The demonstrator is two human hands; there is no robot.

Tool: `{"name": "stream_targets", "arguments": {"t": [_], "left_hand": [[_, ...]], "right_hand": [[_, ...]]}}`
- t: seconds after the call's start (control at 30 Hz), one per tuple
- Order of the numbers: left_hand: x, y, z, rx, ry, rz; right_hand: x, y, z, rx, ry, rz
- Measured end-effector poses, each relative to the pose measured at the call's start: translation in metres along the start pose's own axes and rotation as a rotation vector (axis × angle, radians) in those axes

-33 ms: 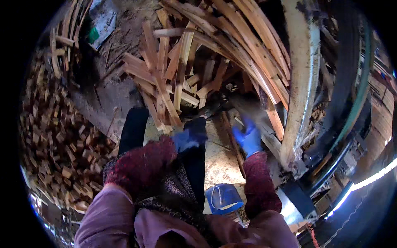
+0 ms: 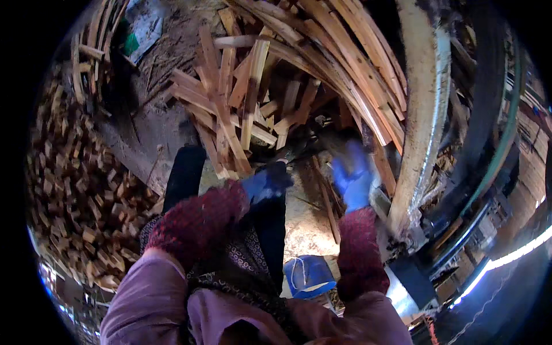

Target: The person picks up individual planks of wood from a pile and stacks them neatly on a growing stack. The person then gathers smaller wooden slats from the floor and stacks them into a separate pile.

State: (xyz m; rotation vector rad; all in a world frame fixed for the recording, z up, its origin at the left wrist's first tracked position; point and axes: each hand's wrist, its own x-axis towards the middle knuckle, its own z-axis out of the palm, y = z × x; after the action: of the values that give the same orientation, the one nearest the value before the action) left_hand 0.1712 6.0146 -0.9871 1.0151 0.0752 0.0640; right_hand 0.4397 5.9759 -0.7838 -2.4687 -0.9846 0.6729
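My left hand (image 2: 266, 181), in a blue glove, is over my dark trouser leg. Its fingers are dark and blurred, so I cannot make out a grip. To its right my right hand (image 2: 352, 177), also gloved in blue, reaches forward with thumb and fingers apart, smeared by motion; I see nothing held in it. A pale wood piece (image 2: 380, 202) lies close beside its wrist. Between the hands a thin brown stick (image 2: 326, 201) slants over the pale ground. Ahead of both hands is a heap of split wood sticks (image 2: 230, 118).
Small cut blocks (image 2: 92, 201) form a large pile at the left. Long wood strips (image 2: 351, 69) curve across the far right, beside a thick pale beam (image 2: 422, 115). A blue container (image 2: 310, 277) with a white cord stands near me. A pale sheet (image 2: 146, 31) lies far left.
My right hand has moved slightly forward and to the right. My left hand has shifted a little forward and to the right. The wood heap looks unchanged.
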Motion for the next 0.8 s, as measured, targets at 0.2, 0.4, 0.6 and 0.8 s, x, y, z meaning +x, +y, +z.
{"name": "stream_targets", "arguments": {"t": [0.2, 0.4, 0.6, 0.8], "left_hand": [[0.230, 0.063, -0.036, 0.121, 0.401, -0.191], [0.339, 0.083, -0.037, -0.552, 0.826, -0.435], [0.326, 0.054, -0.068, -1.146, 0.990, -0.197], [0.137, 0.025, -0.157, -1.073, 0.810, -0.235]], "right_hand": [[0.205, 0.072, -0.038, -0.360, 0.535, -0.100], [0.278, 0.121, -0.033, -0.583, 0.140, 0.185], [0.229, 0.083, -0.028, -0.394, 0.011, 0.174], [0.112, 0.005, 0.088, -0.248, -0.256, 0.271]]}}
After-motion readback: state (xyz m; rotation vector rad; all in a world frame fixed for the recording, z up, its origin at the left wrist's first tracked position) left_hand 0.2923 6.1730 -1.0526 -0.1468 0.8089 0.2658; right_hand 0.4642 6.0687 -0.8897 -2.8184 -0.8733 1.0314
